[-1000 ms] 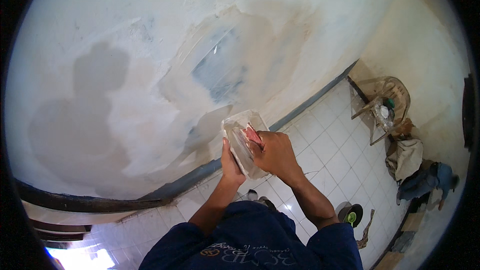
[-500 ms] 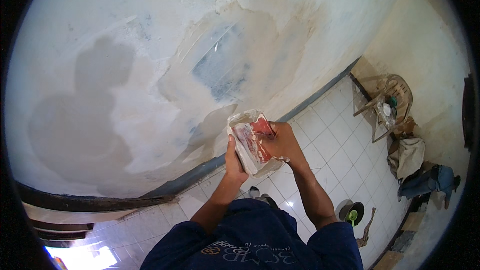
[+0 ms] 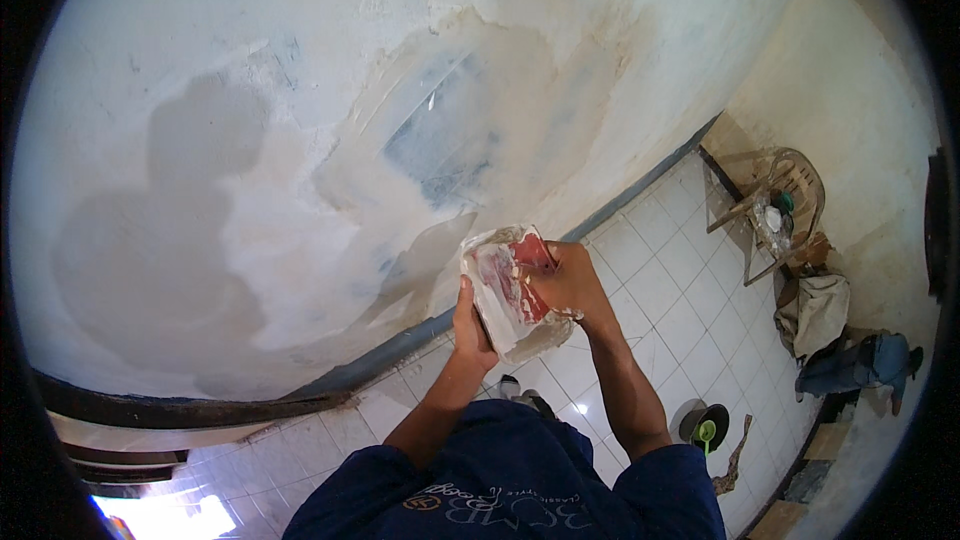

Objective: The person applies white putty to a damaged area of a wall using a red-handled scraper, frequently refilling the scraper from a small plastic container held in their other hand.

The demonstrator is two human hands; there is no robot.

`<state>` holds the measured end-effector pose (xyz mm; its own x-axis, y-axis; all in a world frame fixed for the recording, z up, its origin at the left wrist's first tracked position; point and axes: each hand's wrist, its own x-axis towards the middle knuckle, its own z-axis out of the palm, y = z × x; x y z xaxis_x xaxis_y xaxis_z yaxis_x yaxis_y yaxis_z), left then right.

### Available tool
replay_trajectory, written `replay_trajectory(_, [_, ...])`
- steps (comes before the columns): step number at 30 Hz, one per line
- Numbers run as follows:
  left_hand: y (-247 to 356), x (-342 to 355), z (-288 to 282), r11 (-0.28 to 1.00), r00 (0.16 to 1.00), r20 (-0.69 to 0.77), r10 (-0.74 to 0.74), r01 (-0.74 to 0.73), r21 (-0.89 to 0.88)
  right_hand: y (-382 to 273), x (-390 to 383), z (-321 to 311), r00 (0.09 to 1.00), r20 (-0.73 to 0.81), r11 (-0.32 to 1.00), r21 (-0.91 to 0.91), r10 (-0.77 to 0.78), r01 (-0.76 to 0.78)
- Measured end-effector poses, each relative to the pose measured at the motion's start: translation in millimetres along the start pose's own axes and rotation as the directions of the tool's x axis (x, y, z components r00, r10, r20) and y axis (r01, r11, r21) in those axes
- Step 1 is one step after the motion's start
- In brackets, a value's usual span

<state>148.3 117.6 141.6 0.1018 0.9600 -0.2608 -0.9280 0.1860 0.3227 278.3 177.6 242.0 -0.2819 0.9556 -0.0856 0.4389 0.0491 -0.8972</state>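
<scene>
My left hand (image 3: 471, 328) is closed on the left side of a rectangular plastic tub (image 3: 487, 296), which is tilted and smeared with whitish filler paste. Over the tub's right side, my right hand (image 3: 570, 288) grips a red, flat putty spreader (image 3: 533, 252) coated in places with the same paste. Red shows on both sides of its fingers, and much of the grip is hidden behind the back of the hand. Just beyond the tub is the wall (image 3: 600, 140), with a damp-looking beige and bluish patch (image 3: 450, 135) of spread filler.
A grey-blue skirting strip (image 3: 640, 198) runs along the wall's foot above the white tiled floor (image 3: 655, 290). On the right stand a plastic chair (image 3: 795, 185) with items on it, a pale sack (image 3: 820, 310) and blue cloth (image 3: 860, 360). A black bowl (image 3: 690, 425) holds a green scoop (image 3: 706, 432).
Both hands and the tub have shifted slightly right and down, away from the wall patch. The spreader remains in my right hand, over the tub.
</scene>
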Motion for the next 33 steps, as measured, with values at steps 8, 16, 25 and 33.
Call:
replay_trajectory(8, [4,4,-2,1.0,0.999,-0.043,-0.011,0.012,0.014,12,2,2,0.999,-0.031,0.998,0.061,-0.027,0.029])
replay_trajectory(16, [8,25,-19,1.0,0.999,-0.046,-0.006,0.007,0.021,31,17,-3,0.983,0.121,0.986,0.069,0.142,-0.151])
replay_trajectory(25, [19,43,-37,1.0,0.991,-0.132,0.004,-0.003,0.008,97,23,-1,0.889,0.339,0.749,0.489,0.309,-0.447])
replay_trajectory(33, [14,20,-45,1.0,0.999,0.044,0.002,-0.001,-0.028,67,1,7,0.99,0.037,0.845,0.518,0.136,-0.135])
